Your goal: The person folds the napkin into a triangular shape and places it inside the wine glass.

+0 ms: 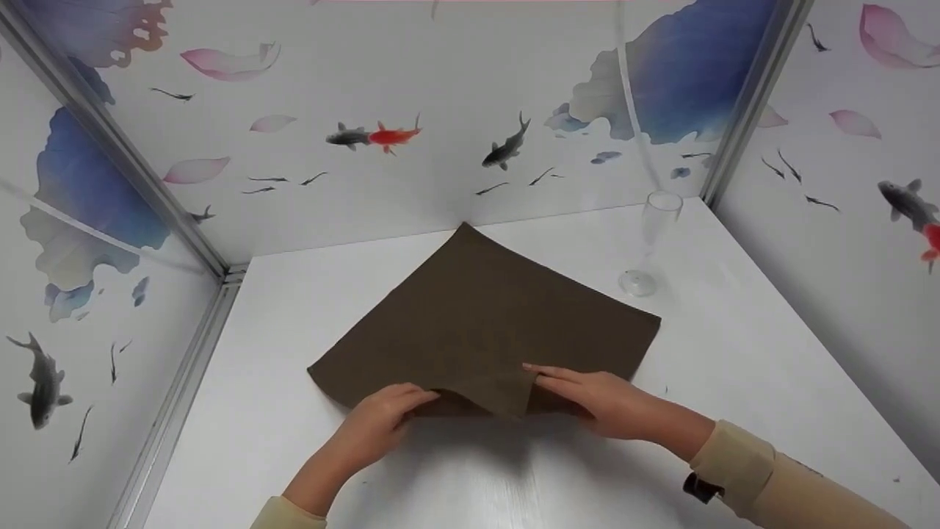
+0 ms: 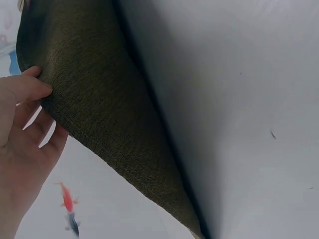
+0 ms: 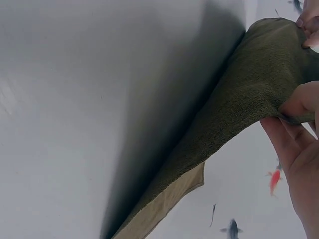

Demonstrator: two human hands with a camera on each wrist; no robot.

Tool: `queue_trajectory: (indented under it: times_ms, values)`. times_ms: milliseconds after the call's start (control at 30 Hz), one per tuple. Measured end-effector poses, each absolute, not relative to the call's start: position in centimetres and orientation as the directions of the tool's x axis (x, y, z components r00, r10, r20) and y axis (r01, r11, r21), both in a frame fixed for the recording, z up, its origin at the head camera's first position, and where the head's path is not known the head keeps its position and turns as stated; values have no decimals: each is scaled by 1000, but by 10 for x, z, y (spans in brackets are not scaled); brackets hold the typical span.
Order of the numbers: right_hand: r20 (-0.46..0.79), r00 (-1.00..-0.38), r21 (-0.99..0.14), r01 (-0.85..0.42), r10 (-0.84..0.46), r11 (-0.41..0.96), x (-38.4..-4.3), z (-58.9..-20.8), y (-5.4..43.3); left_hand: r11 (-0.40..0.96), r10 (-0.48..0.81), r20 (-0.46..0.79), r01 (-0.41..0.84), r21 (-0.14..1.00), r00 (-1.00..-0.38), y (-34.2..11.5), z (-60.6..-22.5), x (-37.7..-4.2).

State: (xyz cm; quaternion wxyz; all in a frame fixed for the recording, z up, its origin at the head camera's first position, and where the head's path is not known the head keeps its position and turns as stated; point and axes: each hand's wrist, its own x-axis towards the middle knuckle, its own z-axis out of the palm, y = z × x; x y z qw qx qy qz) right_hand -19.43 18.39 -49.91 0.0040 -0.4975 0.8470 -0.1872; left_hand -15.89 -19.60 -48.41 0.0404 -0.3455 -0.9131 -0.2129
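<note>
A dark olive-brown cloth [image 1: 470, 308] lies on the white table with one corner toward the back wall. Its near part is lifted, and a flap hangs down between the two hands. My left hand [image 1: 378, 426] pinches the near edge left of the flap; in the left wrist view its thumb [image 2: 35, 88] presses on one face with fingers behind. Just right of the flap, my right hand [image 1: 606, 400] pinches the same edge. The right wrist view shows that hand [image 3: 304, 164] with thumb and fingers on opposite sides of the cloth [image 3: 239, 104].
A clear stemmed glass [image 1: 650, 242] stands on the table [image 1: 734, 353] beyond the cloth's right corner. White panels with painted fish and petals, such as the back wall [image 1: 455, 88], enclose the table at the back and sides, joined by metal posts [image 1: 756, 103].
</note>
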Motion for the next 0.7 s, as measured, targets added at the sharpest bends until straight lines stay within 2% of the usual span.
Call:
queue_trajectory:
  times_ms: [300, 467, 700]
  values:
    - [189, -496, -338, -843, -848, 418, -188, -483, 183, 645, 608, 247, 651, 401, -755, -198, -472, -156]
    - [204, -482, -323, -855, -852, 406, -186, -475, 183, 612, 610, 315, 685, 396, -727, -200, -469, -155]
    - [331, -433, -227, -899, -839, 374, -192, -467, 180, 578, 613, 405, 734, 356, -679, -202, -463, -157]
